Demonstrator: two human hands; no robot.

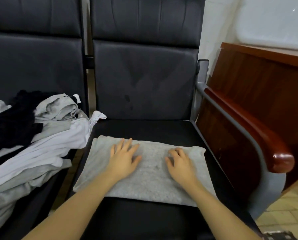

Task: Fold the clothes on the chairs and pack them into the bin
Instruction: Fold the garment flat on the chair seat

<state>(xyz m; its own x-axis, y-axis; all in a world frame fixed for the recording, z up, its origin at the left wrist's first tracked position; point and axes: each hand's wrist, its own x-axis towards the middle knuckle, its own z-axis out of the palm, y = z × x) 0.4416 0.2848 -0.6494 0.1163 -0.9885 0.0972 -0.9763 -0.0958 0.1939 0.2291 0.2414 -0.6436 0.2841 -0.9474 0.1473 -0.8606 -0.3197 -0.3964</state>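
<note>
Two black padded chairs stand side by side against a pale wall; a wooden cabinet (259,94) stands beside the right chair (144,80). A folded grey garment (150,181) lies flat on the right chair's seat. The left hand (123,159) rests flat on the garment, fingers spread. The right hand (180,162) rests on the garment, fingers bent, gripping nothing. A pile of clothes (41,135) in white, grey and black lies unfolded on the left chair (32,66).

No readable text, labels, brands or numbers anywhere — clothes, chairs and wooden furniture all plain — nothing legible.
</note>
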